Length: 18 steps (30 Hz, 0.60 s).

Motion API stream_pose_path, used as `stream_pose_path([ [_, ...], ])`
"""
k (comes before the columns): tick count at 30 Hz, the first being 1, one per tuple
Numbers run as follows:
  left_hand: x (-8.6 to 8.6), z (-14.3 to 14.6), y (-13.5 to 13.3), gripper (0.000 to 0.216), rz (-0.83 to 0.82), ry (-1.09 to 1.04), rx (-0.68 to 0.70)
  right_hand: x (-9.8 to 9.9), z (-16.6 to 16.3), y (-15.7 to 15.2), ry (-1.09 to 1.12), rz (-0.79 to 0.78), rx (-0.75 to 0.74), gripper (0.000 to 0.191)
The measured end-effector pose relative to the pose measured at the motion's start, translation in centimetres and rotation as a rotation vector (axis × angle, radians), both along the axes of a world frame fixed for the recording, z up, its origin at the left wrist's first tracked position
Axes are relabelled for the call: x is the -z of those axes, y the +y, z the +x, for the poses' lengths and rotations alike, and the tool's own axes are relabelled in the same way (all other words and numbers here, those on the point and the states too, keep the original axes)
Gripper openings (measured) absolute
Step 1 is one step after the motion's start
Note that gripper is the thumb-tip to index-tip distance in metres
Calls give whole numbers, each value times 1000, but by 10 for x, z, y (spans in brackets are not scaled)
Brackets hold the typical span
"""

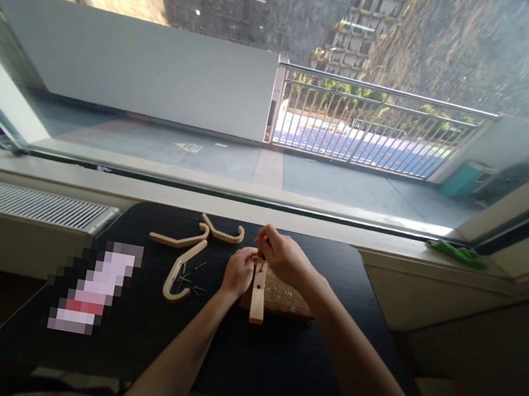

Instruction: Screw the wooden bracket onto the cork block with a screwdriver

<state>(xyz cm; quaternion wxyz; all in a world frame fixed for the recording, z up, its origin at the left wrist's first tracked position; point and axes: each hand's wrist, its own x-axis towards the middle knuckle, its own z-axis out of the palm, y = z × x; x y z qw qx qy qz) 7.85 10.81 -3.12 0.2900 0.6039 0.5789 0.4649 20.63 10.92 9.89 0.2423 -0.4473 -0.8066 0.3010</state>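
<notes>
Left grip (238, 272) is clasping a wooden bar (257, 306), right grip (281, 253) pinching a half-hidden dark object (262, 258); black counter (275, 375) is facing a twelve-o'clock window (161, 150).

Black worktop (266, 367), pale tan wooden hooks (191, 253), pale tan wooden strip (257, 308) with a dark hole (258, 286), mottled brown board (281, 293), dark grey screws (201, 267), bright green cloth (458, 253), white radiator (9, 236) with striped grille (25, 204)

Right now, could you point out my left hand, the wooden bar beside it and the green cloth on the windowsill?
Left hand (238, 272), head view: back of the hand.
Wooden bar (258, 302), head view: face below the hole.
Green cloth (458, 254), head view: middle of its top.
</notes>
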Motion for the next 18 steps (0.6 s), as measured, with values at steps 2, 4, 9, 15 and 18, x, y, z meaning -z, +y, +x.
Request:
stream_pose_path([
  [2,1,0,-2,30,9,-10,-2,8,-1,0,62,45,29,4],
  [4,2,0,-3,29,18,-21,2,16,-1,0,148,66,38,4],
  [9,1,-1,-5,22,41,-10,20,35,-2,2,411,-10,21,6],
  [15,-2,-1,-5,16,46,-15,44,41,-6,5,639,-160,-35,18],
  [18,-4,-1,-5,15,12,0,52,39,-6,9,707,-242,-80,26],
])
